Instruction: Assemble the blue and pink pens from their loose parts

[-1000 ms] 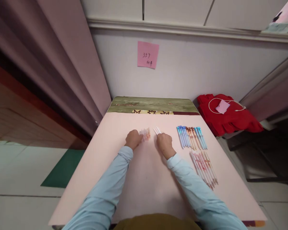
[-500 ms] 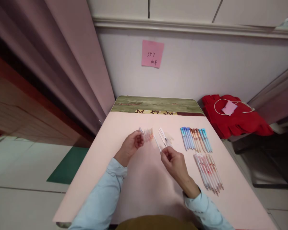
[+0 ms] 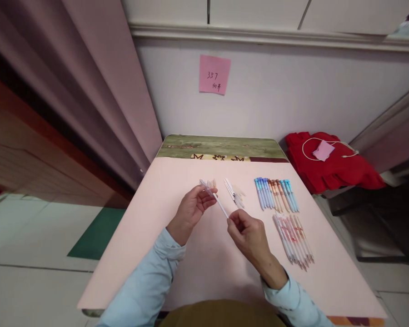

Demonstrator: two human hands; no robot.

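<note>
My left hand (image 3: pixel 191 212) is closed on a clear pen barrel (image 3: pixel 206 186), which tilts up and to the left. Between the fingertips of my right hand (image 3: pixel 248 232) is the lower end of a thin white pen refill (image 3: pixel 221 206). The refill's upper end meets the barrel at my left fingers; how far inside it sits I cannot tell. Just behind my left fingertips lie several more clear barrels (image 3: pixel 214 183), partly hidden. Several white refills (image 3: pixel 227 185) rest right of them, beside small translucent pen parts (image 3: pixel 239 198).
On the right of the pale pink table cover (image 3: pixel 136 254) lies a row of blue, brown and turquoise pens (image 3: pixel 276 195). Nearer me is a group of pink-white pens (image 3: pixel 293 240). Red cloth (image 3: pixel 334 168) is beyond the table's right edge, and a wall stands behind.
My left hand has moved right with the barrel, which now meets the refill. The right hand has stayed nearly in place. My view has shifted slightly.
</note>
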